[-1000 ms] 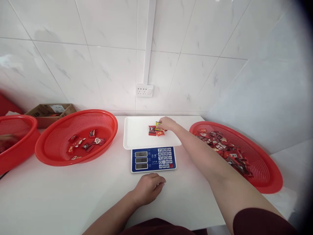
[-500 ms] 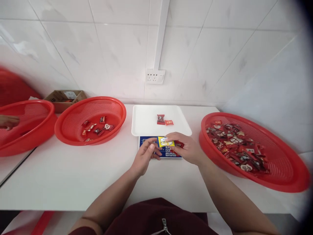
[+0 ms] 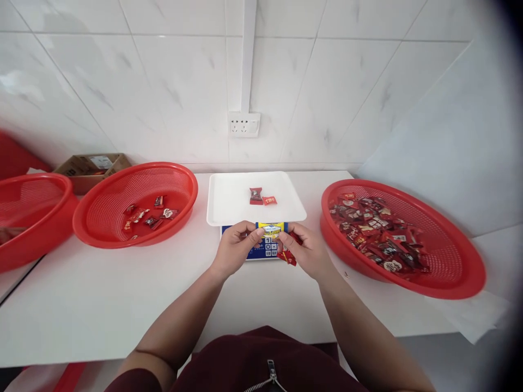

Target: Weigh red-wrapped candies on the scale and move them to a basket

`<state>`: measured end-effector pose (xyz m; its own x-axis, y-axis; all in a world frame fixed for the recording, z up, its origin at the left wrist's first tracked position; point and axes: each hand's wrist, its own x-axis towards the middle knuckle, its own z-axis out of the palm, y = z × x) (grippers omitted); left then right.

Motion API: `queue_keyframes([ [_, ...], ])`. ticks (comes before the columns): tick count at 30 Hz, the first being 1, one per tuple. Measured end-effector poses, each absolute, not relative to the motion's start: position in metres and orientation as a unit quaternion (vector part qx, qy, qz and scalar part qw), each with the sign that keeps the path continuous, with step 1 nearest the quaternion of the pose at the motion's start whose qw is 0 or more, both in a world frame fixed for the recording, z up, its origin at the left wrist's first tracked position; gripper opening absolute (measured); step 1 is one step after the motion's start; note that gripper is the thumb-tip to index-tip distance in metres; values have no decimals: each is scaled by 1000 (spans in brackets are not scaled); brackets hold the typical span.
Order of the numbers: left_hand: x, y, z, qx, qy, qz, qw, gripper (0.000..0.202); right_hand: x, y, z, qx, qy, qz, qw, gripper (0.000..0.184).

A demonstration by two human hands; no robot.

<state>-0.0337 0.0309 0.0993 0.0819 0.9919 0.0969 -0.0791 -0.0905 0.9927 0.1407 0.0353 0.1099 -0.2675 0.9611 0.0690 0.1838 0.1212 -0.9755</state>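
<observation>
Room: white tiled wall (image 3: pixel 122 81) at the far side, turning a corner at right. A white conduit (image 3: pixel 247 54) runs down it to a socket (image 3: pixel 244 124).

Surface: white table (image 3: pixel 102 294), near edge at the person's lap. A white sheet (image 3: pixel 469 318) lies at the far-right near corner, partly under the right basket.

Containers, largest first:
- Right basket (image 3: pixel 445 291), red mesh: dense heap of red sweets (image 3: pixel 376 228), piled toward its left half.
- Middle basket (image 3: pixel 134 242), red mesh, left of the scale: a few sweets (image 3: pixel 147 215) scattered on its floor.
- Left basket (image 3: pixel 36 239), red, cut off by the frame edge; contents unclear.
- Box (image 3: pixel 92 163), cardboard, against the wall behind the two left baskets; contents not visible.
- Scale (image 3: pixel 268 249), centre, blue keypad mostly hidden by the hands. Its white tray (image 3: pixel 229 201) bears two red sweets (image 3: pixel 261 197) just beside each other, right of centre.

Hands: both meet over the keypad, at the tray's near edge.
- Yellow packet (image 3: pixel 270 230) is held level between them, off the table.
- Left hand (image 3: pixel 232 253): thumb and fingertips pinched on the packet's left end.
- Right hand (image 3: pixel 310 253): fingertips clamped on the right end, with a red wrapper (image 3: pixel 287 257) tucked beneath the fingers.
</observation>
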Motion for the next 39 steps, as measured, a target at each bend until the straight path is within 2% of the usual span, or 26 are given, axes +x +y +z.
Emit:
queue_keyframes([
  [7,-23,42,104,564,427,516,483,32,145,39,113,-463,-608,484,426,34],
  [14,-23,47,96,542,431,501,519,31,146,45,99,-455,-579,513,441,34],
  [18,-28,49,92,536,409,507,537,21,147,48,97,-458,-586,513,428,32],
  [23,-35,47,98,559,383,490,548,34,151,49,107,-468,-637,504,347,32],
  [29,-30,40,101,568,378,397,614,42,151,50,112,-471,-654,451,384,29],
  [33,-23,40,98,518,364,466,618,41,153,50,112,-465,-652,446,399,30],
  [36,-20,40,98,475,361,519,612,40,153,47,112,-463,-663,474,350,30],
  [39,-19,38,99,472,377,507,615,40,150,45,114,-466,-661,481,337,29],
])
